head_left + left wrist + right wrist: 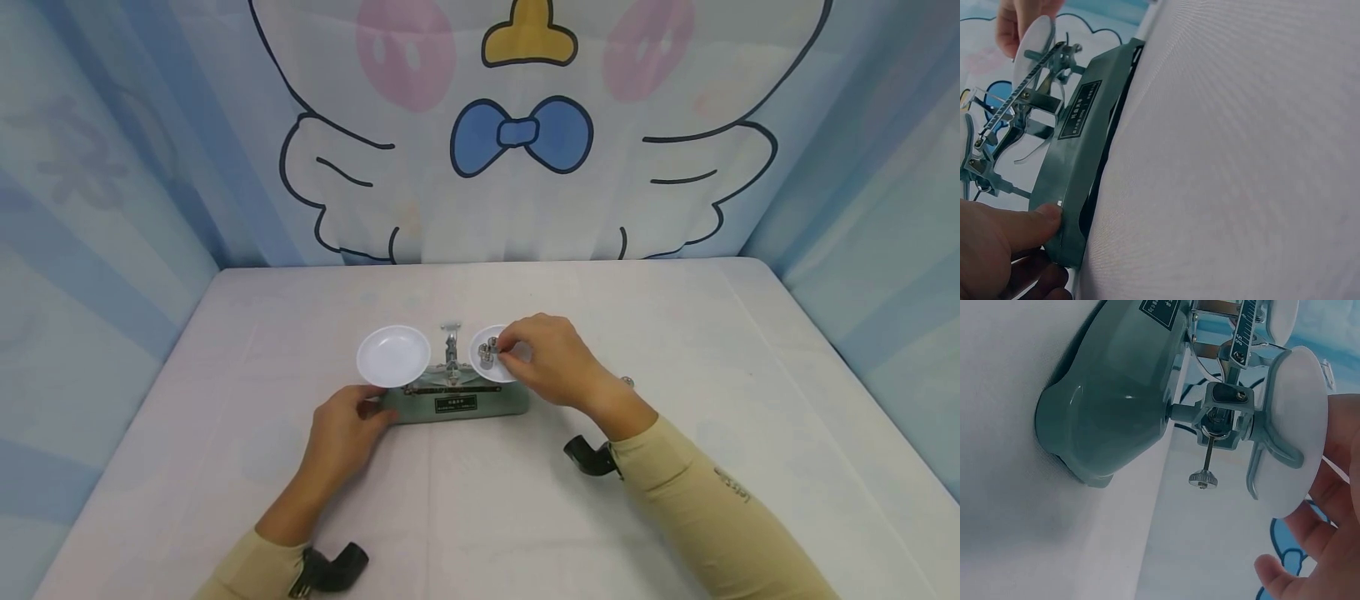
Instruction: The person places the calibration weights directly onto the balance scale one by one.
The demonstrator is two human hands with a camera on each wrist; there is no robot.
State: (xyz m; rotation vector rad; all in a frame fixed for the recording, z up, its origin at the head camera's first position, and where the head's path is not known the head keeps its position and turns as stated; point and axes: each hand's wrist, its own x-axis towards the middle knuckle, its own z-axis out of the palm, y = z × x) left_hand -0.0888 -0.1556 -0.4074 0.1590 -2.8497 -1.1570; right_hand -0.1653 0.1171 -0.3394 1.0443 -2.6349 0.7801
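A green balance scale point(459, 404) stands on the table with a white pan on each side. My left hand point(348, 425) grips the left end of its base, the thumb point(1044, 222) on the front face and the other fingers behind. The left pan point(393, 357) holds nothing. Several small metal weights point(486, 358) stand on the right pan point(477, 340). Over that pan, my right hand point(551, 358) pinches one of the weights by its top between thumb and index finger. In the right wrist view, the pan point(1297, 437) hides those fingertips and the weights.
Another small metal object point(627, 381) lies on the table, partly behind the right wrist. A white cloth point(480, 508) covers the table, and a printed curtain point(525, 200) hangs behind it. Black wrist mounts point(341, 568) stick out from both sleeves.
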